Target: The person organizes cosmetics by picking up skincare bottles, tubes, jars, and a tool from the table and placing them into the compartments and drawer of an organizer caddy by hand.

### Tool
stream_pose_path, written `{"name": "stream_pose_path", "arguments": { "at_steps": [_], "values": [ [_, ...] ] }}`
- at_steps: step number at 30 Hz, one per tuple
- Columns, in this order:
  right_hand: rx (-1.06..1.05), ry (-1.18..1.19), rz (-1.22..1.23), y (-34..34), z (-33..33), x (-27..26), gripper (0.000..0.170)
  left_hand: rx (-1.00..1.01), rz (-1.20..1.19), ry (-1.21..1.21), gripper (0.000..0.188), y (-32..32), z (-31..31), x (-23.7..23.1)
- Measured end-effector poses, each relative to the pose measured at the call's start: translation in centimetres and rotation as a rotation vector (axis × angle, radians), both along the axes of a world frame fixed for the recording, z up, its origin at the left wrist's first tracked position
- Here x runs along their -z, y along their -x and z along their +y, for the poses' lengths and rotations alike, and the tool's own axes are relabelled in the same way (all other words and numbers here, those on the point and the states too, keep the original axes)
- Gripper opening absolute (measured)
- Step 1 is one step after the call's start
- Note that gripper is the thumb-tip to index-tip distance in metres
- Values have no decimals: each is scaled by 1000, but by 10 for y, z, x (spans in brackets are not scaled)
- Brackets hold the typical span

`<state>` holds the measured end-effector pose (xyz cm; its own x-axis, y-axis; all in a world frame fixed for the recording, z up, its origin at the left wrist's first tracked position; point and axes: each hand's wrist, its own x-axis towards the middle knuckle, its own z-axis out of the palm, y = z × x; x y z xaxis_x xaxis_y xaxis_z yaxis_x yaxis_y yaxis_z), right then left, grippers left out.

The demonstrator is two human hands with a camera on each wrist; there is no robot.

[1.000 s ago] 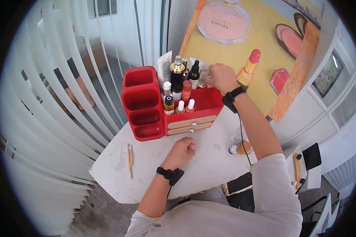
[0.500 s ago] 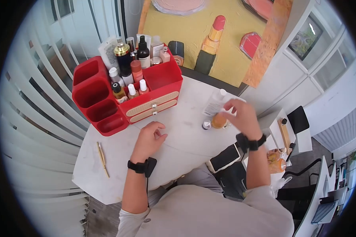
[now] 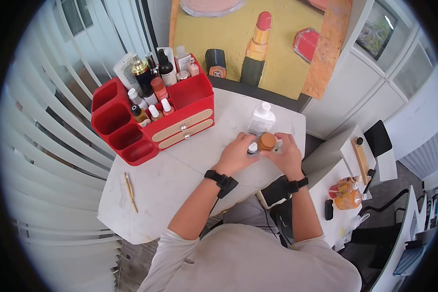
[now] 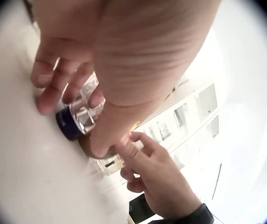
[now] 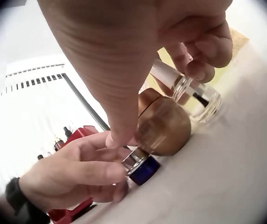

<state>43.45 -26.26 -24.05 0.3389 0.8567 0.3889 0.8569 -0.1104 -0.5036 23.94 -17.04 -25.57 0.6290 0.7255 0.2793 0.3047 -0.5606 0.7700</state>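
In the head view both hands come around a small group of bottles on the white table (image 3: 180,170). My left hand (image 3: 236,155) is beside a small bottle with a silvery cap and dark blue base (image 5: 144,171), its fingers spread and loosely bent. On the other side, my right hand (image 3: 288,158) has its thumb by a round brown bottle (image 3: 266,141). The right fingers are bent near a little clear bottle with a white cap (image 5: 203,103) and a dark brush inside. Behind the group stands a white labelled bottle (image 3: 261,120).
A red organizer (image 3: 192,114) at the back left holds several cosmetic bottles and tubes, with two drawers in front. Two thin gold sticks (image 3: 130,192) lie at the table's left. A yellow painting (image 3: 228,39) leans behind; vertical blinds (image 3: 48,146) hang at left.
The right hand has left the organizer's back right corner and come down to the bottle group. My left hand has moved right from the table's middle to join it. The head view has shifted.
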Motion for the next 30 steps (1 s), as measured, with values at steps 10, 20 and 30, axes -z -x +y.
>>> {"name": "stream_pose_path", "arguments": {
  "at_steps": [10,20,30],
  "values": [
    [-85,-110,-102,33,10,5,62,-41,-20,10,31,59,-15,-22],
    [-314,-26,-256,88,43,-4,61,-323,222,-754,21,125,65,-180],
    [-495,-221,35,96,67,-81,56,-376,872,-812,11,101,132,-158]
  ]
}}
